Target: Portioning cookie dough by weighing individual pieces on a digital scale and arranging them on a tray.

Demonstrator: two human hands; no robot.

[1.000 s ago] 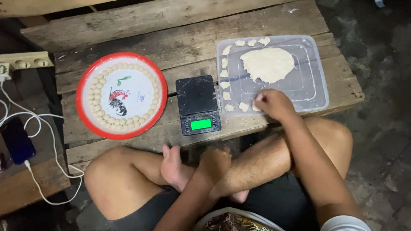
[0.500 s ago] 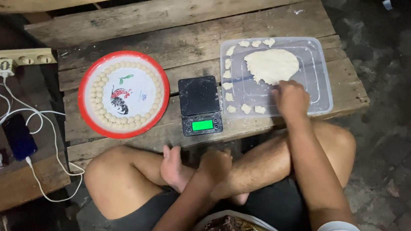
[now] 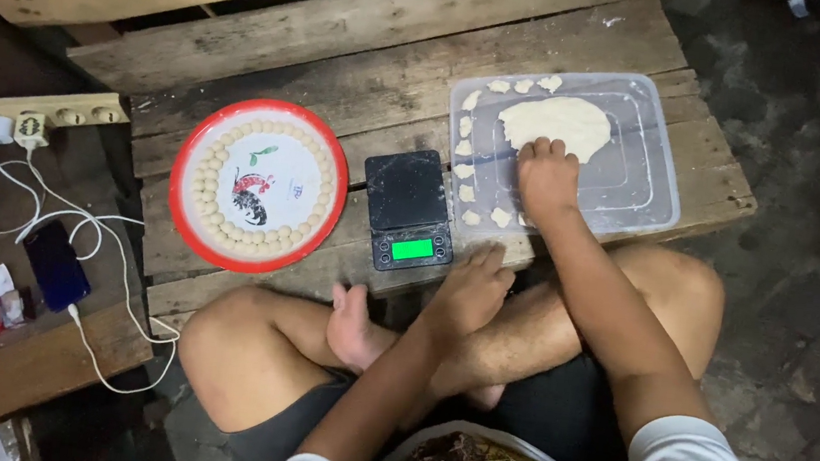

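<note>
Dough (image 3: 559, 123), soft pale slab, pinched by right hand (image 3: 547, 179).

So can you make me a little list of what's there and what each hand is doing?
right hand: fingertips on the dough lump
left hand: resting by the bench edge, holding nothing
clear tray: holds the lump, small dough pieces along its edges
scale: black, green screen lit
red-rimmed plate: ringed with dough balls
bench: rough wood

Right hand's fingertips (image 3: 541, 149) hidden in dough (image 3: 561, 123)
</note>
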